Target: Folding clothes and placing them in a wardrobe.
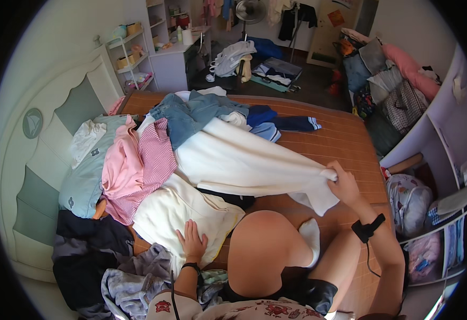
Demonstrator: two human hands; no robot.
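Note:
My right hand (pixel 343 184) grips the end of a long white cloth garment (pixel 241 160) and holds it stretched out to the right over the bed. The garment's other end lies in the clothes pile under blue denim (pixel 193 116). Flat on a cream-coloured garment (pixel 177 200) rests my left hand (pixel 193 240), fingers spread, gripping nothing. Left of these lie a pink garment (pixel 123 168) and a red-and-white striped one (pixel 157 160). A little black cloth (pixel 233 198) shows between the white and cream garments.
Dark blue clothing (pixel 295 123) lies at the pile's far side on the brown bed mat (pixel 337 136). A pillow (pixel 85 184) leans by the headboard (pixel 37 172). Grey fleece (pixel 133 288) and dark clothes (pixel 85 256) are at the near left. Shelves (pixel 443 256) stand on the right.

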